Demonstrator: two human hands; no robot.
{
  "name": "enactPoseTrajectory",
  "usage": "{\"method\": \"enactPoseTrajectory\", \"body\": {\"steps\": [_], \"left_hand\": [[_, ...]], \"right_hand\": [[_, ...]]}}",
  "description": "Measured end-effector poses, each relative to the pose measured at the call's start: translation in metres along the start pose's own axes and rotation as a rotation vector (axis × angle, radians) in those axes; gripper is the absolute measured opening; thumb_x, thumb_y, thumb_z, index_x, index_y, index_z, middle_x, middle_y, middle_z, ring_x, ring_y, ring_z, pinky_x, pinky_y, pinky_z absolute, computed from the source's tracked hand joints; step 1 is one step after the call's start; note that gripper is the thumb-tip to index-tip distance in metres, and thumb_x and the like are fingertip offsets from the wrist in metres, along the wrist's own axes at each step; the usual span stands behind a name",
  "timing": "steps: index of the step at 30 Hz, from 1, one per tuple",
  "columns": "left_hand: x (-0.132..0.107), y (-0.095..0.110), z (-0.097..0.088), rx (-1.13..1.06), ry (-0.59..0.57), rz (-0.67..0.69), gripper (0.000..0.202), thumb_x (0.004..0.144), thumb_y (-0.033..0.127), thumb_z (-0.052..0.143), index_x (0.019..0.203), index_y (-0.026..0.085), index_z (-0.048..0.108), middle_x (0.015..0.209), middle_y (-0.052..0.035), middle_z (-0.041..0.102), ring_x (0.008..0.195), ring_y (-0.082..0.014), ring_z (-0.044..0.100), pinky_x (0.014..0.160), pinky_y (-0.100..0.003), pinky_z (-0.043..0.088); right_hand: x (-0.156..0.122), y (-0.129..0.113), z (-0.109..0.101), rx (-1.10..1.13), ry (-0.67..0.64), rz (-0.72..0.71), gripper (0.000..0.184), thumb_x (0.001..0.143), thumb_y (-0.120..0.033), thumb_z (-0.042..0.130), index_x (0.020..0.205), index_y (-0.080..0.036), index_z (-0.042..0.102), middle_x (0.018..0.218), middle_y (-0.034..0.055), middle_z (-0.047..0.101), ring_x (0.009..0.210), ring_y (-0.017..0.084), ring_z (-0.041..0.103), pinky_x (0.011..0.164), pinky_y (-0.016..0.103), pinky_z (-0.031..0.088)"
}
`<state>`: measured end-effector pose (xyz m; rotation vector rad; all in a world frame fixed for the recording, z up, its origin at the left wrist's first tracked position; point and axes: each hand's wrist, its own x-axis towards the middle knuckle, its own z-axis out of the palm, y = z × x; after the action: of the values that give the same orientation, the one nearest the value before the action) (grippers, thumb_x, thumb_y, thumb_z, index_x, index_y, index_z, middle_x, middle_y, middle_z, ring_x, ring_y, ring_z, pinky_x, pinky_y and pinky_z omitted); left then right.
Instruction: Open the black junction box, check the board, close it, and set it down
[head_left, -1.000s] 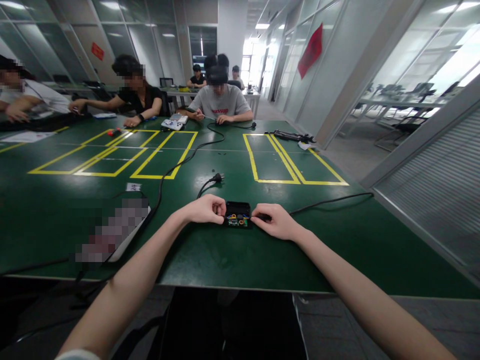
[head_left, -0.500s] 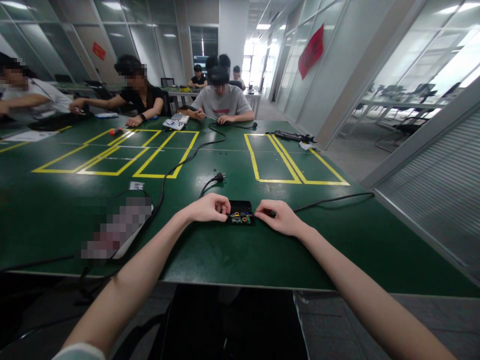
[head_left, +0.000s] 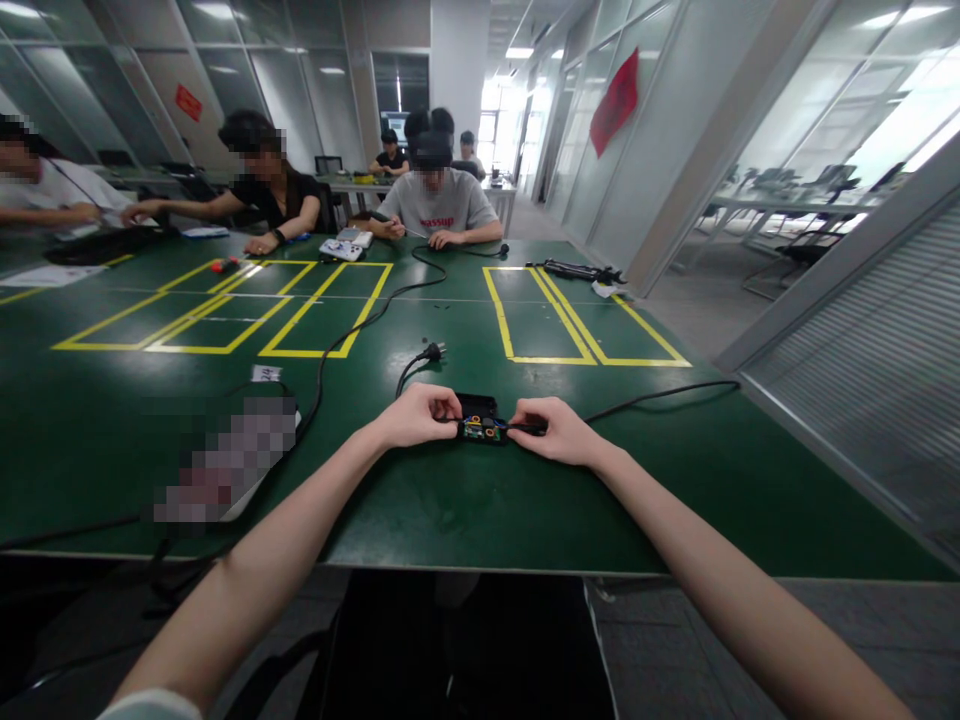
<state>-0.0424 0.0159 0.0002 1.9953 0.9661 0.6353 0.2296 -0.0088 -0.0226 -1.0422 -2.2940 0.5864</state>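
On the green table in front of me lies an opened black plastic case [head_left: 480, 403], like that of a power adapter. A circuit board [head_left: 481, 430] with copper-coloured coils and thin wires shows in its near part. My left hand [head_left: 420, 414] is closed at the case's left end, thumb and fingers pinching a black cord there. At the right end, my right hand [head_left: 559, 430] pinches the thick black end of a power cable [head_left: 660, 397], which runs off to the right behind the hand. Just beyond my left hand rests a black plug [head_left: 433, 352] on its cord.
A blurred-out flat object [head_left: 232, 460] lies at left, near a small paper label [head_left: 267, 374]. A long black cord [head_left: 322, 365] crosses the table. Yellow tape [head_left: 551, 360] marks rectangles farther off. A black tool-like object [head_left: 581, 271] lies at far right. Several people sit beyond.
My right hand has shifted slightly, and the black cable end now shows between its fingers. The case is tilted a little differently. The whole view has moved slightly.
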Motion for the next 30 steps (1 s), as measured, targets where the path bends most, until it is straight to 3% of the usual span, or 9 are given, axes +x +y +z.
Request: {"method": "enactPoseTrajectory", "body": {"steps": [7,16,30], "left_hand": [[-0.001,0.002,-0.001,0.049,-0.028,-0.014,0.012,0.066,0.024,0.067,0.075,0.016,0.066,0.063,0.004,0.054,0.059,-0.0104,0.047,0.057,-0.022,0.036],[0.0,-0.002,-0.003,0.058,-0.051,-0.023,0.011,0.065,0.024,0.066,0.07,0.016,0.062,0.066,0.0024,0.06,0.06,-0.011,0.05,0.057,-0.022,0.038],[0.004,-0.01,-0.004,0.307,0.072,0.108,0.003,0.072,0.018,0.064,0.071,0.017,0.066,0.074,-0.001,0.064,0.069,-0.0141,0.053,0.067,-0.024,0.04]], "right_hand": [[0.001,0.003,0.0,-0.028,-0.024,-0.044,0.027,0.086,-0.038,0.07,0.071,-0.019,0.057,0.07,0.0002,0.06,0.063,0.013,0.052,0.06,0.025,0.037],[0.003,0.008,0.002,-0.128,0.013,-0.074,0.027,0.089,-0.041,0.073,0.076,-0.019,0.064,0.08,0.0043,0.065,0.074,0.018,0.06,0.069,0.029,0.043],[0.006,0.017,0.001,-0.245,0.057,-0.144,0.026,0.095,-0.045,0.065,0.089,-0.021,0.073,0.084,0.0073,0.067,0.082,0.022,0.063,0.074,0.033,0.047]]}}
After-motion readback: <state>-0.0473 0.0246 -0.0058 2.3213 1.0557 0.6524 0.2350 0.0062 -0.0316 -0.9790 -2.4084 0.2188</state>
